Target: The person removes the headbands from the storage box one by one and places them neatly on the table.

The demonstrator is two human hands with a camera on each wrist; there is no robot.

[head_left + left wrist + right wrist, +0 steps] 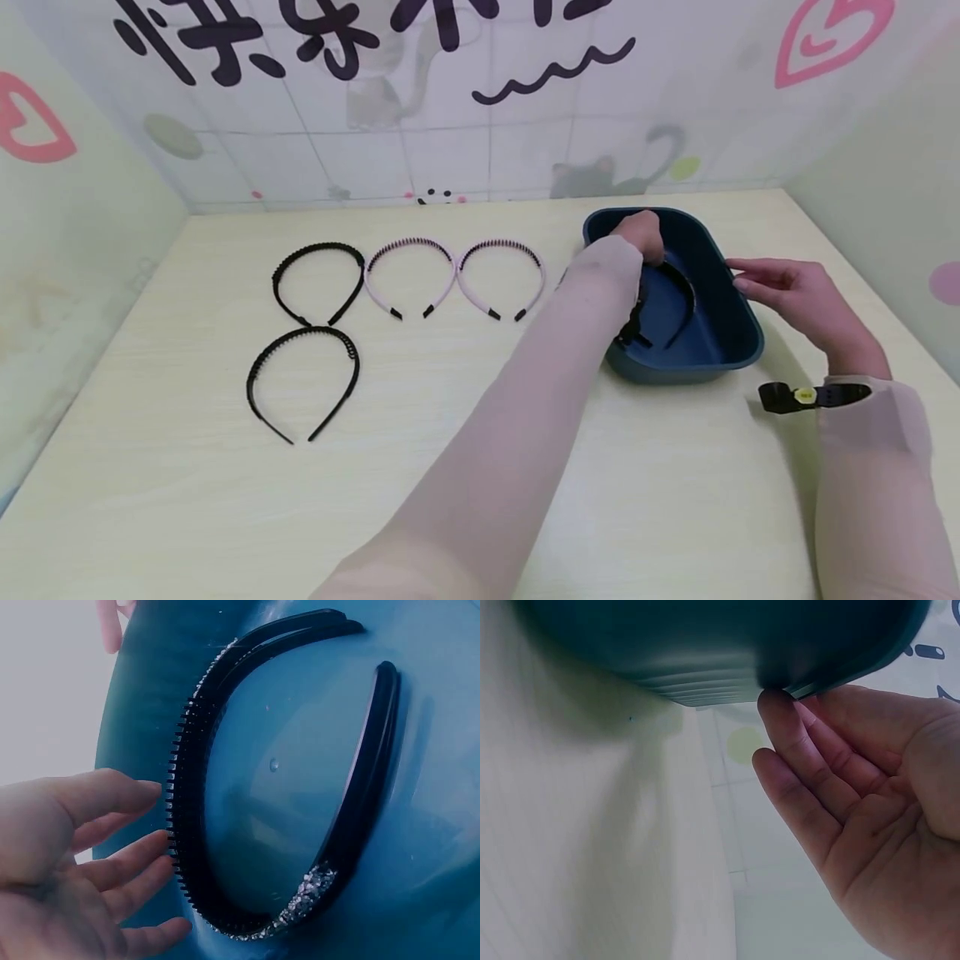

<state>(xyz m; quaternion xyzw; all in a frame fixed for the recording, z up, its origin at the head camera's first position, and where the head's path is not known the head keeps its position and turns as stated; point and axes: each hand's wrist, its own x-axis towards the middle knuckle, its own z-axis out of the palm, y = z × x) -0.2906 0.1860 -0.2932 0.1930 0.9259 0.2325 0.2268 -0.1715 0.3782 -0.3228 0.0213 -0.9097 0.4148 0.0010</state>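
My left hand [639, 233] reaches down inside a dark blue plastic bin [675, 358]. In the left wrist view, its loosely spread fingers [142, 874] are right at the toothed outer edge of a black headband [187, 765] with silver glitter patches. That headband lies in the bin, with doubled arms showing, as if another is stacked with it; in the head view my forearm partly covers it. My right hand [798, 300] pinches the bin's right rim, with fingertips [776, 709] under the lip in the right wrist view.
Two black headbands, an upper one [318, 247] and a lower one [255, 392], lie on the left of the pale table [187, 500]. Two lilac headbands [377, 293] [468, 293] with black teeth lie beside the upper one. A printed wall [450, 150] stands behind, with side walls left and right.
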